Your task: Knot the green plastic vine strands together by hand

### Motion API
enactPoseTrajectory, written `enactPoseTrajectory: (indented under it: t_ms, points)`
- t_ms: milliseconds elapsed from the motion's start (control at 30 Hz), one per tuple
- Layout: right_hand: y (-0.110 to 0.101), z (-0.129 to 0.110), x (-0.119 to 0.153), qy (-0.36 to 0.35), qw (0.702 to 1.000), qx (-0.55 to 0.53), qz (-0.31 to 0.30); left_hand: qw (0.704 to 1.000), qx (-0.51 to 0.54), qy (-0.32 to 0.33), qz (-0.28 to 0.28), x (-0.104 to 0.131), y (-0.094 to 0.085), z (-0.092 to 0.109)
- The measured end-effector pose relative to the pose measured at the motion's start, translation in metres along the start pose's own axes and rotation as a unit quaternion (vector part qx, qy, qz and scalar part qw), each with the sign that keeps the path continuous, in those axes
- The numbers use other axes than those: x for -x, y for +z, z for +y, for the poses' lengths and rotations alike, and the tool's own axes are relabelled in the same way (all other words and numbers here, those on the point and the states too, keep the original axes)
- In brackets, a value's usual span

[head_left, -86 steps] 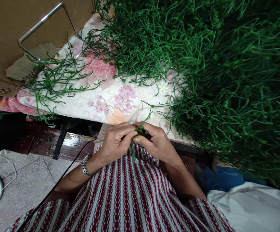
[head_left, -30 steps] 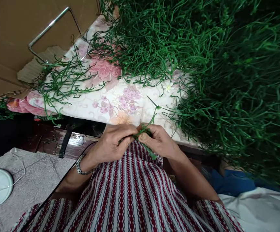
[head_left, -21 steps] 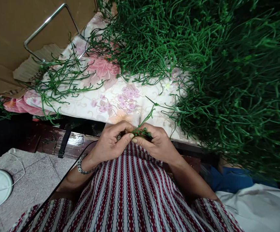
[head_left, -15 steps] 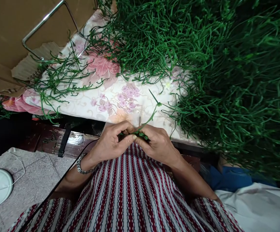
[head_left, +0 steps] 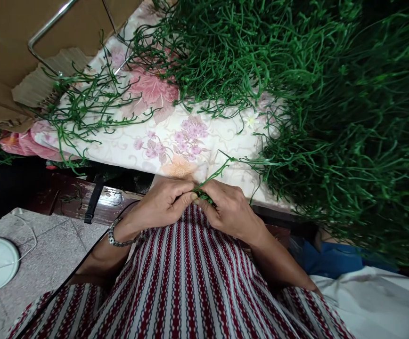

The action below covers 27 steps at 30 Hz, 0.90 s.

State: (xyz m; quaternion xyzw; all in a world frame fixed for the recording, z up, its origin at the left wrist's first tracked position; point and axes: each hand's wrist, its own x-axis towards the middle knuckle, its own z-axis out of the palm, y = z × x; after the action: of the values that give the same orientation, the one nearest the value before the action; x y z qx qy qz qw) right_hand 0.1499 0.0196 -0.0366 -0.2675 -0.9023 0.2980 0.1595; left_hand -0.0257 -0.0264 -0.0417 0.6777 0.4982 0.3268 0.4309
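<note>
A green stem (head_left: 222, 168) is held by both hands near the centre of the frame, just in front of the edge of the flowered cloth (head_left: 218, 134). By the left hand (head_left: 167, 200) it is pinched between the thumb and a bent forefinger; by the right hand (head_left: 233, 207) it is gripped with curled fingers. The fingertips are brought very close together, and whether they touch each other cannot be told. From this grip the stem is stretched up and to the right, and its forked end is seen beside the large heap (head_left: 331, 117), by which the upper right of the frame is filled. Whether the short green pieces (head_left: 206, 197) under the right fingers belong to the same stem cannot be told.

The stem is judged to be very light and bendable, probably made of soft plastic. Little force seems to be needed, but the thin branches could be torn if they are pulled hard. A smooth surface is suspected, so a firm fingertip pinch close to a joint is advised; the forked ends could easily be caught in the heap.
</note>
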Motion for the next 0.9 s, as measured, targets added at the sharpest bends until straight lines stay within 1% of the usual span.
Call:
enactPoseTrajectory:
  t_ms: [67, 133, 200, 267, 333, 400, 467, 567, 633, 700, 767, 833, 900]
  points:
    - [0.002, -0.001, 0.001, 0.009, 0.997, 0.069, -0.017, 1.0, -0.008, 0.016, 0.001, 0.0, 0.001, -0.001]
    - [0.003, -0.002, 0.001, 0.011, 0.996, 0.082, -0.017, 0.999, 0.008, 0.038, 0.025, 0.0, 0.003, -0.002]
    - [0.005, -0.003, 0.0, 0.006, 0.999, 0.038, 0.005, 0.997, 0.018, 0.058, 0.056, 0.001, 0.006, -0.002]
    - [0.007, -0.004, -0.001, 0.005, 0.998, -0.047, 0.03, 0.992, 0.017, 0.081, 0.09, 0.001, 0.01, -0.002]
    - [0.01, -0.005, -0.003, 0.01, 0.988, -0.147, 0.051, 0.986, 0.014, 0.092, 0.137, 0.002, 0.014, 0.0]
    - [0.012, -0.005, -0.004, 0.01, 0.972, -0.226, 0.068, 0.978, 0.032, 0.073, 0.192, 0.001, 0.018, 0.003]
    - [0.015, -0.004, -0.005, 0.002, 0.961, -0.262, 0.088, 0.97, 0.084, 0.022, 0.229, 0.0, 0.023, 0.006]
    - [0.019, -0.001, -0.006, -0.015, 0.954, -0.278, 0.107, 0.947, 0.209, -0.062, 0.235, -0.003, 0.03, 0.008]
    - [0.021, 0.001, -0.006, -0.026, 0.949, -0.293, 0.114, 0.927, 0.281, -0.093, 0.23, -0.004, 0.035, 0.009]
    - [0.022, 0.003, -0.006, -0.037, 0.944, -0.306, 0.119, 0.91, 0.323, -0.101, 0.24, -0.005, 0.039, 0.01]
    - [0.023, 0.003, -0.007, -0.045, 0.941, -0.312, 0.126, 0.899, 0.339, -0.1, 0.259, -0.005, 0.042, 0.011]
    - [0.022, 0.003, -0.008, -0.052, 0.941, -0.309, 0.13, 0.896, 0.33, -0.099, 0.281, -0.006, 0.044, 0.013]
    - [0.022, 0.001, -0.009, -0.059, 0.944, -0.293, 0.142, 0.902, 0.299, -0.094, 0.298, -0.006, 0.044, 0.015]
